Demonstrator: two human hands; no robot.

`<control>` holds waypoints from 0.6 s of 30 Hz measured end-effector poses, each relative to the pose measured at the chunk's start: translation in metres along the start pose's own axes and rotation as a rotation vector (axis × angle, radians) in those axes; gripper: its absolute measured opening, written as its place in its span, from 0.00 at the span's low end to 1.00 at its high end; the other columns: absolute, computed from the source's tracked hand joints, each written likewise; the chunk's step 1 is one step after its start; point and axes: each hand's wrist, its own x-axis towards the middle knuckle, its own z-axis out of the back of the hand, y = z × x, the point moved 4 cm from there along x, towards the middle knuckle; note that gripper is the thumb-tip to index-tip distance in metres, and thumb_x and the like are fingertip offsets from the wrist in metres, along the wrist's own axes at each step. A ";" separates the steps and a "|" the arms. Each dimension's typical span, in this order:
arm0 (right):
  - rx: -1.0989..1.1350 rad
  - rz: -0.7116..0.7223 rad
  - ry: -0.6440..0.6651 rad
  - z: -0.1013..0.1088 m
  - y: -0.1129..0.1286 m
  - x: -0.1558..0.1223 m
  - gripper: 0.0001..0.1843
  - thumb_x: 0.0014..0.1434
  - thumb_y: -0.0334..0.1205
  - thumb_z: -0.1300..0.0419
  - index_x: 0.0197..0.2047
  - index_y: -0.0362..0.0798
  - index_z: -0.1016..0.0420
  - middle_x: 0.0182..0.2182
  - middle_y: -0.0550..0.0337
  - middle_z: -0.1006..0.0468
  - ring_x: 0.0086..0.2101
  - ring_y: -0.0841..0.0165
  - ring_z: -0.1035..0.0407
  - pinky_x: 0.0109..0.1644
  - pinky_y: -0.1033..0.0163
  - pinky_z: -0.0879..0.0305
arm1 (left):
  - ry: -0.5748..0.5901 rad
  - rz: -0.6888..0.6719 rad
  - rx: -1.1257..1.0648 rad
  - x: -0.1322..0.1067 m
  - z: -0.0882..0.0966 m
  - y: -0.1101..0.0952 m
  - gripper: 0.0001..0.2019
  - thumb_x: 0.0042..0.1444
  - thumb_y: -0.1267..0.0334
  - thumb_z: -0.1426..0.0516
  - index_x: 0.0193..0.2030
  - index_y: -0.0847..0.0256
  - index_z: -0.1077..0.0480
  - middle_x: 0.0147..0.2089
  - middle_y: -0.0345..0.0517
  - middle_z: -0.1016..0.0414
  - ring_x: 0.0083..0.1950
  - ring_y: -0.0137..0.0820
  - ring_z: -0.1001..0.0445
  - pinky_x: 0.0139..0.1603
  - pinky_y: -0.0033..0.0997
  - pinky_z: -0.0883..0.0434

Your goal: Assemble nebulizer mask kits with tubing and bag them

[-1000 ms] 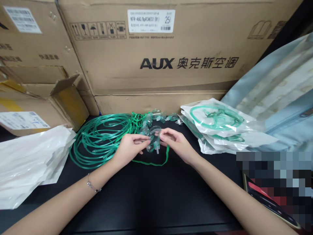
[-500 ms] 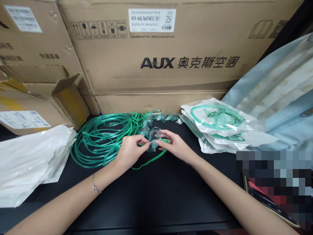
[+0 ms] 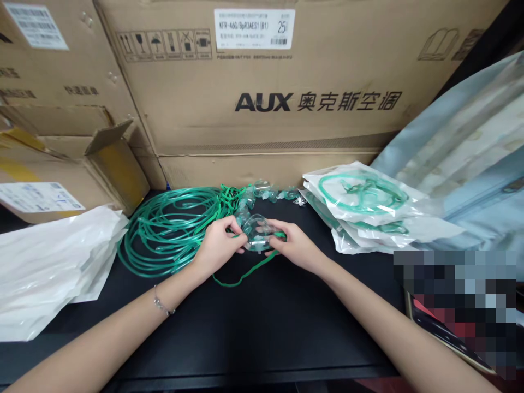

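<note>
A clear, green-tinted oxygen mask (image 3: 258, 228) is held between my two hands over the black table. My left hand (image 3: 223, 241) is closed in a pinch at the mask's left edge, where a bit of green strap shows by the fingertips. On the other side, my right hand (image 3: 298, 244) grips the mask's right edge, some fingers behind the clear shell. The mask's green elastic strap (image 3: 245, 278) hangs in a loop below and between the hands. Close behind my left hand lie coils of green tubing (image 3: 164, 232) and a bunch of green straps (image 3: 229, 196).
More clear masks (image 3: 262, 188) lie along the big cardboard box (image 3: 270, 131) at the back. Bagged masks with tubing (image 3: 364, 199) are stacked at right. White plastic bags (image 3: 53, 267) lie at left, before an open carton (image 3: 45, 174). A light blue cloth (image 3: 483, 180) hangs at right.
The mask has turned between my hands, its rounded shell now showing wider. My left fingers have shifted slightly left and down, and the strap loop has swung a little left.
</note>
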 end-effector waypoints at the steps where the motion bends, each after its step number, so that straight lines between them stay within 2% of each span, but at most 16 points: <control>1: -0.033 -0.007 -0.005 0.000 0.001 -0.001 0.24 0.49 0.29 0.46 0.52 0.47 0.31 0.45 0.56 0.26 0.33 0.70 0.28 0.32 0.65 0.26 | 0.012 0.004 -0.010 0.000 -0.001 0.001 0.07 0.40 0.69 0.44 0.24 0.61 0.41 0.26 0.37 0.30 0.25 0.30 0.25 0.21 0.28 0.26; 4: -0.144 -0.010 -0.009 0.001 0.003 -0.002 0.24 0.50 0.36 0.42 0.52 0.47 0.31 0.42 0.56 0.24 0.29 0.71 0.30 0.23 0.70 0.30 | 0.071 0.017 -0.040 0.001 -0.003 0.003 0.08 0.41 0.69 0.45 0.32 0.63 0.36 0.36 0.42 0.29 0.26 0.28 0.26 0.17 0.26 0.28; 7: -0.168 0.003 0.017 0.000 0.004 -0.002 0.22 0.51 0.34 0.45 0.51 0.46 0.31 0.36 0.56 0.24 0.26 0.73 0.31 0.18 0.72 0.34 | 0.146 0.028 -0.087 0.003 -0.007 0.004 0.12 0.43 0.70 0.47 0.38 0.66 0.32 0.37 0.45 0.26 0.26 0.27 0.26 0.17 0.23 0.29; 12: 0.023 -0.063 0.020 -0.002 -0.002 0.000 0.21 0.52 0.25 0.52 0.49 0.44 0.33 0.33 0.57 0.26 0.27 0.72 0.27 0.25 0.67 0.27 | 0.150 0.033 -0.146 0.001 -0.009 0.003 0.16 0.42 0.74 0.49 0.40 0.68 0.31 0.35 0.47 0.23 0.27 0.29 0.24 0.19 0.22 0.29; 16: 0.112 -0.124 -0.031 -0.003 -0.008 0.003 0.16 0.53 0.23 0.53 0.43 0.42 0.33 0.26 0.61 0.28 0.23 0.75 0.29 0.26 0.66 0.26 | 0.149 0.053 -0.158 -0.002 -0.012 0.003 0.15 0.41 0.75 0.49 0.38 0.69 0.31 0.32 0.47 0.24 0.28 0.30 0.24 0.22 0.22 0.28; 18: 0.124 -0.128 -0.032 -0.004 -0.008 0.003 0.14 0.53 0.24 0.52 0.42 0.42 0.33 0.26 0.61 0.28 0.21 0.76 0.30 0.26 0.67 0.26 | 0.143 0.058 -0.152 -0.003 -0.013 0.003 0.14 0.42 0.75 0.49 0.37 0.69 0.31 0.31 0.46 0.25 0.27 0.28 0.24 0.22 0.23 0.28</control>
